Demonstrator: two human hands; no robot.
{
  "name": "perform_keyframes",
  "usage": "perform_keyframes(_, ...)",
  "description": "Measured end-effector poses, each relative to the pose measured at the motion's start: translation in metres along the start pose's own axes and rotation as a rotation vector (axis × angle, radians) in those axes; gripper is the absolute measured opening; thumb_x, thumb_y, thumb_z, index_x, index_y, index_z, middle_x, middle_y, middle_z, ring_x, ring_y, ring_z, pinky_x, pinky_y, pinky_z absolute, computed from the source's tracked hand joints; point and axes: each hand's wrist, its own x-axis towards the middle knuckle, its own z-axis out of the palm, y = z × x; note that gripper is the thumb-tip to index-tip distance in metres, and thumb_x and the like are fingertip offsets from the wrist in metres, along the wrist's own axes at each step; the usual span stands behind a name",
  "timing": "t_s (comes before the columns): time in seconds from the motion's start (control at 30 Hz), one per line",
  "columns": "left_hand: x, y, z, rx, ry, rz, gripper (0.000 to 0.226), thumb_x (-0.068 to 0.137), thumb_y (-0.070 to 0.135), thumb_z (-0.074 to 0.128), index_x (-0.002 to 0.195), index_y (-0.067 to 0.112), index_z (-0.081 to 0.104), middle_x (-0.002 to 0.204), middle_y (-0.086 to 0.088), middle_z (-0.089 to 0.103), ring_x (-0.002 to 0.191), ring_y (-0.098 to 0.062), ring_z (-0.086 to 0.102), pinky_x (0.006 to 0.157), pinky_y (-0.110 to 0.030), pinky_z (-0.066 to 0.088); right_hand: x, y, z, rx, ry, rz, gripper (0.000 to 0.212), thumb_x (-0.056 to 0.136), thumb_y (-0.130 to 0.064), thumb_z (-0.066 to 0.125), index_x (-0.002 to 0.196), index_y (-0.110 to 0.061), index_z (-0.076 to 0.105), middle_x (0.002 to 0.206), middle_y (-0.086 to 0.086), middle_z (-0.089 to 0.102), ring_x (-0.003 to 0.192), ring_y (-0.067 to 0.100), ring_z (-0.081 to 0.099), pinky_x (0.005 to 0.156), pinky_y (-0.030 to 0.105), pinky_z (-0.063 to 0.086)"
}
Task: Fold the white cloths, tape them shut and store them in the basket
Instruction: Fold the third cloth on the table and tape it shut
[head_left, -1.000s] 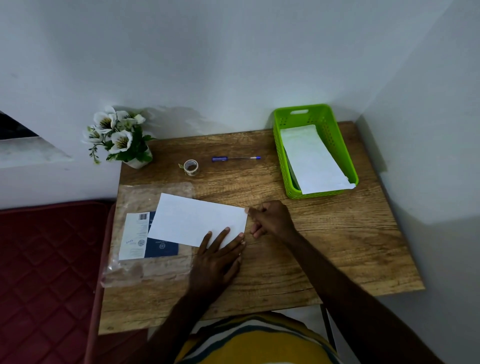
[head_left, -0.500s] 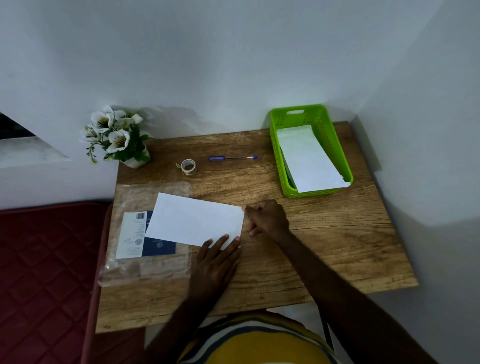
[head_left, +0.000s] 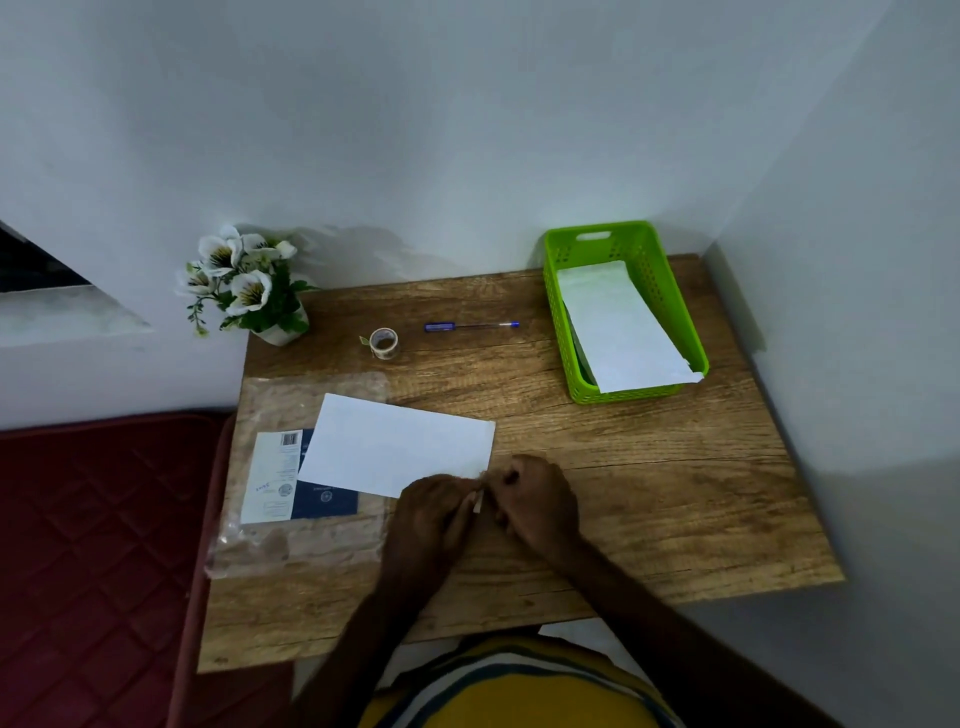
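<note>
Cloth (head_left: 395, 447), white and folded flat, lies on the wooden table (head_left: 649, 493), partly over a plastic packet (head_left: 291, 499). I see my left hand (head_left: 434, 512) and right hand (head_left: 535, 501) meeting at its near right corner, both pinching it. Another folded cloth (head_left: 618, 327) sits in the green basket (head_left: 654, 260). Tape roll (head_left: 384, 343) stands near a pen (head_left: 470, 326).

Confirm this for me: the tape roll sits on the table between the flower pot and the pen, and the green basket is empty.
Not quite. The head view shows the green basket already holds a folded white cloth. The rest stands: the tape roll sits on the table between the flower pot and the pen.
</note>
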Motion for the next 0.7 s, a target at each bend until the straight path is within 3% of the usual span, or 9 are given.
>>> perform_keyframes(0.07,0.009,0.006,0.000,-0.024,0.039,-0.064,0.024,0.098,0.031,0.062,0.112,0.019,0.078,0.111,0.002,0.077,0.106,-0.015,0.067,0.098,-0.027,0.045,-0.007,0.003,0.002,-0.005,-0.011,0.005,0.033,0.087,-0.052,0.061,0.072,-0.022,0.063,0.064,-0.005,0.068,0.063,0.012,0.067,0.067,0.035,0.058)
perform_keyframes(0.17,0.025,0.015,0.002,0.057,0.081,-0.079,0.025,0.094,0.027,0.065,0.112,0.014,0.077,0.111,-0.004,0.077,0.103,-0.023,0.071,0.092,-0.034,0.051,-0.010,0.003,0.000,-0.051,0.002,-0.020,0.036,0.089,-0.053,0.064,0.072,-0.021,0.062,0.065,-0.008,0.065,0.067,0.010,0.063,0.062,0.028,0.044)
perform_keyframes(0.27,0.056,0.013,0.004,0.204,0.030,0.003,0.038,0.093,0.036,0.064,0.124,0.017,0.071,0.125,-0.006,0.071,0.116,-0.027,0.063,0.101,-0.041,0.047,-0.012,0.002,-0.002,-0.056,0.006,-0.049,0.034,0.093,-0.049,0.062,0.073,-0.021,0.063,0.062,-0.010,0.059,0.065,0.007,0.057,0.063,0.027,0.039)
perform_keyframes(0.37,0.091,0.007,0.001,0.276,-0.137,-0.003,0.053,0.095,0.047,0.064,0.139,0.018,0.060,0.140,-0.008,0.061,0.132,-0.032,0.053,0.111,-0.053,0.040,-0.011,0.006,-0.001,-0.013,0.003,-0.072,0.038,0.091,-0.054,0.065,0.070,-0.022,0.064,0.062,-0.010,0.063,0.063,0.003,0.060,0.066,0.029,0.048)
perform_keyframes(0.53,0.123,0.000,-0.006,0.379,-0.243,0.074,0.043,0.093,0.052,0.066,0.117,0.018,0.068,0.122,-0.005,0.066,0.120,-0.029,0.054,0.102,-0.047,0.038,-0.011,0.004,0.001,-0.018,0.001,-0.061,0.041,0.091,-0.057,0.065,0.068,-0.023,0.064,0.061,-0.008,0.067,0.061,0.004,0.064,0.077,0.032,0.056)
perform_keyframes(0.7,0.138,0.001,-0.013,0.248,-0.399,-0.003,0.031,0.089,0.054,0.070,0.101,0.026,0.068,0.113,0.004,0.066,0.119,-0.023,0.049,0.097,-0.041,0.033,-0.012,0.003,-0.001,-0.025,-0.006,-0.054,0.040,0.091,-0.057,0.065,0.067,-0.025,0.063,0.061,-0.006,0.068,0.059,0.006,0.065,0.079,0.033,0.057)
